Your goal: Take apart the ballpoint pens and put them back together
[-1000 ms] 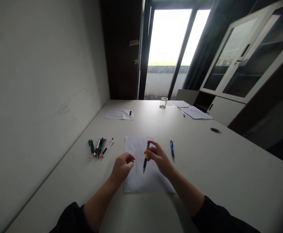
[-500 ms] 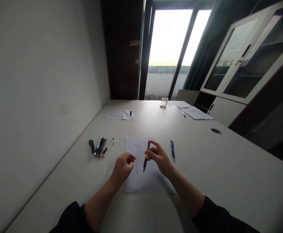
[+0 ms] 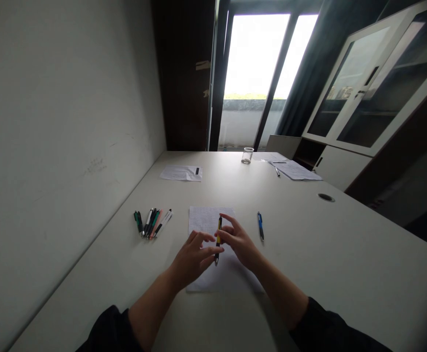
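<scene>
My right hand (image 3: pixel 239 245) pinches a yellow and black ballpoint pen (image 3: pixel 219 238) near its middle. One finger reaches up to the top end of the pen, and its tip points down. My left hand (image 3: pixel 193 257) is at the pen's lower part with its fingers apart. One of its fingertips crosses in front of the dark grip; whether it presses on the pen I cannot tell. Below both hands lies a sheet of paper (image 3: pixel 208 215) with lines of writing on its upper part. To the right of the sheet rests a blue pen (image 3: pixel 260 227).
Several pens (image 3: pixel 153 224) lie grouped at the left on the white table (image 3: pixel 297 254). Farther back are a paper with a black mark (image 3: pixel 180 173), a clear glass (image 3: pixel 247 155), stacked papers (image 3: pixel 296 170) and another pen (image 3: pixel 277 172). A round cable hole (image 3: pixel 326 197) is at the right.
My left hand has moved right to the pen's lower part and its fingers have spread. The pen in my right hand has shifted slightly left and stands more upright.
</scene>
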Tool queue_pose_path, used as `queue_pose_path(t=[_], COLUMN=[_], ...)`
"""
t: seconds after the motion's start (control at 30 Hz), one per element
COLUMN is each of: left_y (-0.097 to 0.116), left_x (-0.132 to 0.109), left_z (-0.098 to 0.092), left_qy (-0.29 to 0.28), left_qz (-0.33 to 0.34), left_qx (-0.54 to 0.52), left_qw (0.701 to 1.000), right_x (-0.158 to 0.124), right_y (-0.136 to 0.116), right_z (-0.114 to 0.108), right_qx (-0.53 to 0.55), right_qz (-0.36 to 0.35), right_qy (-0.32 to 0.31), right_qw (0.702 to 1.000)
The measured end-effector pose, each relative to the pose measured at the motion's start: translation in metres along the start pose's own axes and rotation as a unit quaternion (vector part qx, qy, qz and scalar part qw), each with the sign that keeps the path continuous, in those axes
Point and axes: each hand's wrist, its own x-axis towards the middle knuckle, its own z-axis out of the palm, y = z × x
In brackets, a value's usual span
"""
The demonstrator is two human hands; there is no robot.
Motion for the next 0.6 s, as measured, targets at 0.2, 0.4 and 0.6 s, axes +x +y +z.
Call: queue_pose_path(t=[0.2,0.4,0.6], left_y=[0.002,-0.007,-0.012], left_x=[0.003,0.005,0.004], left_z=[-0.006,-0.011,-0.009], left_qy=[0.024,0.009,-0.011], left_qz=[0.034,0.033,-0.011], left_qx=[0.063,0.120,0.182], left_qw=[0.997,0.992,0.983], right_x=[-0.001,0.004,-0.003], right_y=[0.001,0.006,0.004], right_z=[0.001,-0.003,0.001], right_qx=[-0.078,-0.145,-0.247], right_qz=[0.002,-0.050,-0.023], right_qy=[-0.034,-0.013,-0.083], right_qw=[0.996,0.988,0.965])
